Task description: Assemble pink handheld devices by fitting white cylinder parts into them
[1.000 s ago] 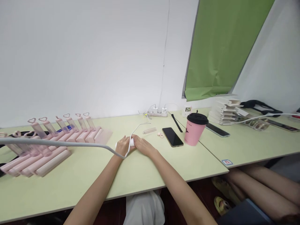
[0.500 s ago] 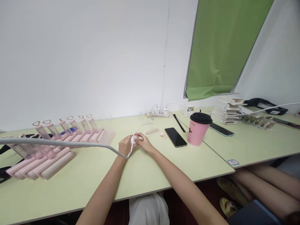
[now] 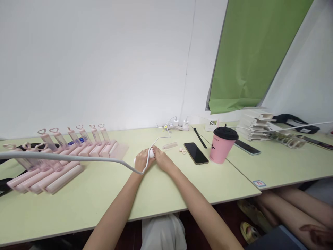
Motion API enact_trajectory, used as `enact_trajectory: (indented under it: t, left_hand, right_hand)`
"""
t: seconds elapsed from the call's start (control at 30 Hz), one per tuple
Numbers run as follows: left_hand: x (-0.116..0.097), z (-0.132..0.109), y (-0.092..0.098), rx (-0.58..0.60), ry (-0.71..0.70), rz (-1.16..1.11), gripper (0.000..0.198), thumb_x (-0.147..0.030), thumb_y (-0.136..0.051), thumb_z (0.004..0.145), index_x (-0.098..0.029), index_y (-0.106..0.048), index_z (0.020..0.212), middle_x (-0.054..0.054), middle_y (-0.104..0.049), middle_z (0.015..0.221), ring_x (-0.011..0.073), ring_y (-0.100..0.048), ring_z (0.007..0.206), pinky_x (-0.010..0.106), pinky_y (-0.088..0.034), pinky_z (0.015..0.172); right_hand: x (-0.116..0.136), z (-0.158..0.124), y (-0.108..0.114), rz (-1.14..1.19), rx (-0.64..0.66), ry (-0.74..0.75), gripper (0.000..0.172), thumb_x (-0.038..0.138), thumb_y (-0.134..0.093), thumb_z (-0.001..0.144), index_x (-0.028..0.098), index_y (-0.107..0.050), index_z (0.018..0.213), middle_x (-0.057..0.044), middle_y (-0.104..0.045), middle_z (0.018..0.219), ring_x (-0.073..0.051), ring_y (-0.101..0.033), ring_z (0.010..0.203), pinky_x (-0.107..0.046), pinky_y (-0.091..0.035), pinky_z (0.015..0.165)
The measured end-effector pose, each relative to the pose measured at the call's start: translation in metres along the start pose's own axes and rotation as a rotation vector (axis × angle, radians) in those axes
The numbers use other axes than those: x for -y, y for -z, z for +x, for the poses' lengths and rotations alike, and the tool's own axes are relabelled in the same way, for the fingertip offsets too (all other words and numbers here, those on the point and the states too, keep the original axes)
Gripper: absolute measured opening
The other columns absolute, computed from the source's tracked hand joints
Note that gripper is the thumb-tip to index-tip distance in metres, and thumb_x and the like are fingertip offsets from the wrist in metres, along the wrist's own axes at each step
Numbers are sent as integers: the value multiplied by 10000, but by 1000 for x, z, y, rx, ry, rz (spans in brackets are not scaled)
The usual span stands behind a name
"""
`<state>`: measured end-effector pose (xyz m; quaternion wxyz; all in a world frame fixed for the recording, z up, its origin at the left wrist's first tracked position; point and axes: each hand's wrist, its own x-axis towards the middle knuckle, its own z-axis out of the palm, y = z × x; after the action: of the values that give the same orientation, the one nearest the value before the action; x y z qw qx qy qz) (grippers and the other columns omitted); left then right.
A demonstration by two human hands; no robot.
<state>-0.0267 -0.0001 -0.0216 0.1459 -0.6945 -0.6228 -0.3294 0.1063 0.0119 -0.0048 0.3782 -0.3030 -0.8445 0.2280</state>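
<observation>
Both my hands meet over the pale green table. My left hand is wrapped round a small whitish, rounded piece, mostly covered by fingers. Against the same piece, my right hand presses with its fingers bent. A white cable crosses in front of the left hand and hides part of the grip. Just beyond the hands lies a clear pinkish tube. Right of it is a small pink piece with a heart-shaped loop.
Pink cylinders with clear tubes and heart loops stand in rows on the left. A phone, a pink lidded cup, a black strap, a power strip and stacked white boxes occupy the right. Another person's legs show lower right.
My right hand has turned and closed more tightly against the piece in my left hand; its fingers were pinching it from above before. The view has shifted slightly.
</observation>
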Motion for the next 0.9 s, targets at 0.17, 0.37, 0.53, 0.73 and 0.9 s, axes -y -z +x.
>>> enact_trajectory:
  t: [0.17,0.37,0.53,0.73,0.9]
  left_hand:
    - [-4,-5,3,-90,-37,-43,342,-413,-564,729,-192,-602,986,80,-666,848,221,-618,763,303,-440,677]
    - [5,-6,13,-134,69,9,351,-494,-502,771,-174,-599,880,73,-641,745,202,-606,690,287,-425,627]
    - [6,3,1,91,-105,-39,460,-536,-602,683,-195,-563,991,82,-620,896,239,-575,885,335,-433,754]
    - [5,7,-9,90,-223,-243,964,-478,-754,514,-165,-315,1314,163,-471,1246,315,-402,1195,480,-315,987]
    - [11,12,-1,55,-231,-350,1076,-408,-782,507,-198,-197,1385,218,-139,1458,359,-176,1333,507,-306,998]
  right_hand:
    - [-33,-1,23,-65,-85,-99,371,122,-379,826,214,-484,1170,-77,-560,1188,-185,-529,1044,-319,-381,917]
    - [-56,-10,63,161,-253,-239,361,134,-350,832,191,-522,1145,-75,-638,1043,-156,-608,925,-347,-445,867]
    - [-31,-5,28,454,11,-184,395,305,-553,779,219,-550,1166,-74,-566,1217,-199,-547,1082,-351,-478,844]
    - [-43,-7,12,466,-3,-265,547,218,-712,611,182,-578,1140,-92,-613,1126,-215,-607,965,-384,-482,851]
    - [-63,-6,14,439,2,-250,498,241,-732,593,164,-607,1069,-74,-663,981,-193,-626,888,-374,-476,854]
